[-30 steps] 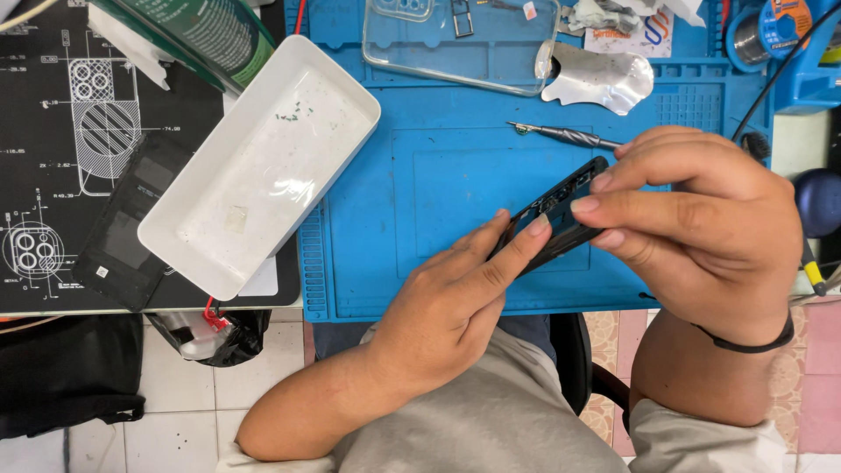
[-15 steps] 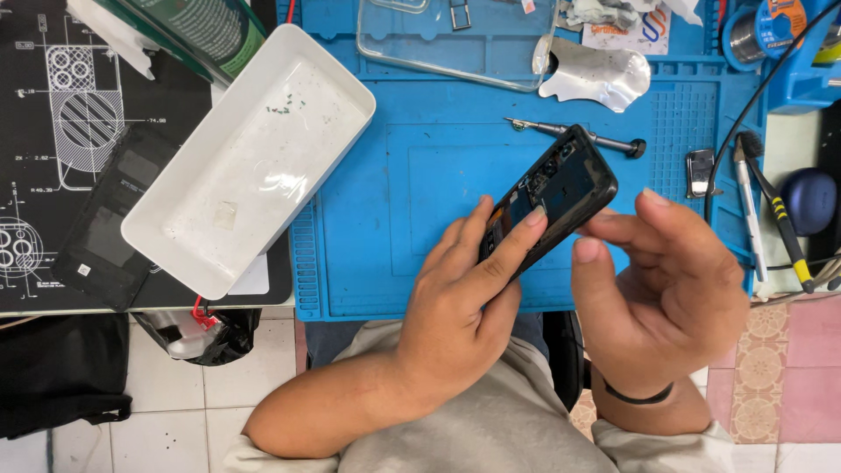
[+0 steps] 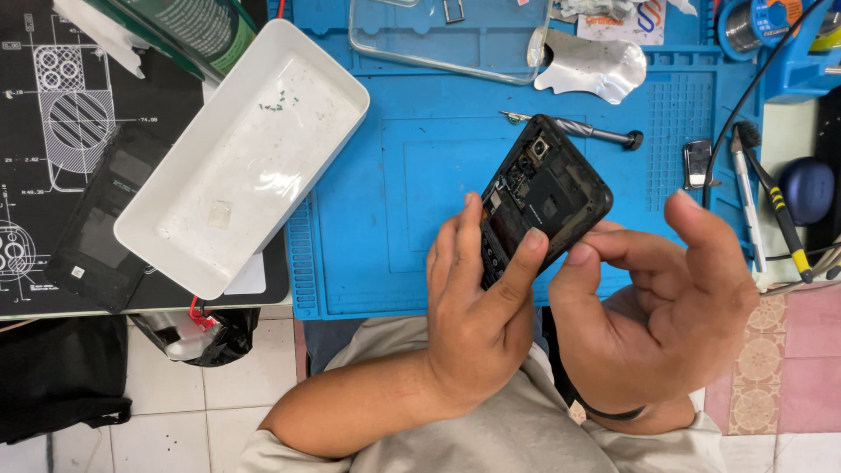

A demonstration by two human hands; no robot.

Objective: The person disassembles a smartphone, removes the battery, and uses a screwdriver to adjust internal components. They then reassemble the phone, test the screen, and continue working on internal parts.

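Head view looks straight down on a blue repair mat [image 3: 412, 219] spread over the worktop, with both hands raised just above its near edge. The left hand [image 3: 477, 307] is closed around the lower part of an opened phone [image 3: 543, 197], fingers wrapped up its left side and the thumb lying across its face, so the exposed board and camera module tilt up toward the eyes instead of lying flat. The right hand [image 3: 653, 307] is half open: its thumb and one fingertip press on the phone's lower right edge while the other fingers fan away, which steadies the frame without covering the internals. The phone thus hangs in the air between the two hands, over the mat and not touching it.

A precision screwdriver [image 3: 583, 131] lies on the mat just beyond the phone's top end, near enough to grab. To the left, a shallow white tray [image 3: 245, 158] straddles the mat's edge and a black diagram mat [image 3: 53, 105], with a few tiny specks inside, probably small parts kept from rolling off. A dark back cover [image 3: 101, 219] rests beside the tray, out of the way. Along the right edge lie a brush [image 3: 775, 197] and a pen-like tool [image 3: 749, 210], well apart from the hands.
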